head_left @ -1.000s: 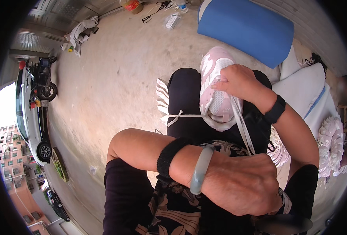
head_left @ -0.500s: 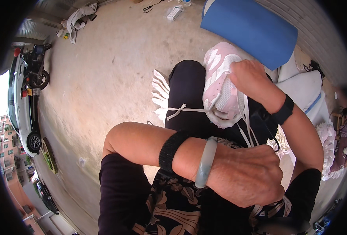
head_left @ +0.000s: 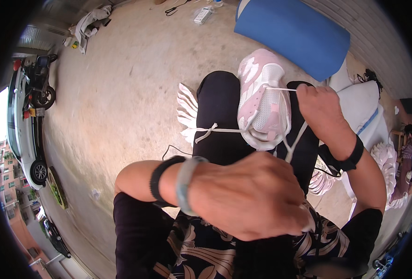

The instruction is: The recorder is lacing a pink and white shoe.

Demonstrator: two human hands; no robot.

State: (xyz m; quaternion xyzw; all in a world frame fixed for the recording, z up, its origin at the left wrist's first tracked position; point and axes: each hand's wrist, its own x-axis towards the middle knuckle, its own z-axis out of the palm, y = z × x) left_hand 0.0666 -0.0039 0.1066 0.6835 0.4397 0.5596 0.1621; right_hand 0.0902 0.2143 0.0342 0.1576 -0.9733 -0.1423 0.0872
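A pink and white sneaker [head_left: 276, 109] lies between my knees, toe end away from me. My right hand [head_left: 321, 111] is closed on a white shoelace [head_left: 283, 89], drawn tight to the right from the eyelets. Closer to me, my left hand [head_left: 250, 197] is curled shut and slightly blurred, back upward. White lace strands [head_left: 290, 151] meet above it and run down behind it, so it appears to grip the lace; its fingers are mostly hidden. A knotted white cord [head_left: 210, 131] crosses my left thigh to the sneaker's heel.
A blue roll [head_left: 292, 39] lies beyond the sneaker. Fanned pale pieces [head_left: 186, 109] are left of my knee, with bundled white pieces [head_left: 385, 160] at right. Scissors [head_left: 175, 9] and a small white package [head_left: 202, 15] lie far off. A motorbike [head_left: 42, 86] and white car [head_left: 24, 135] stand left.
My right hand has moved right, away from the sneaker's tongue, stretching the lace out. My left hand has shifted left, and the lace strands have changed shape.
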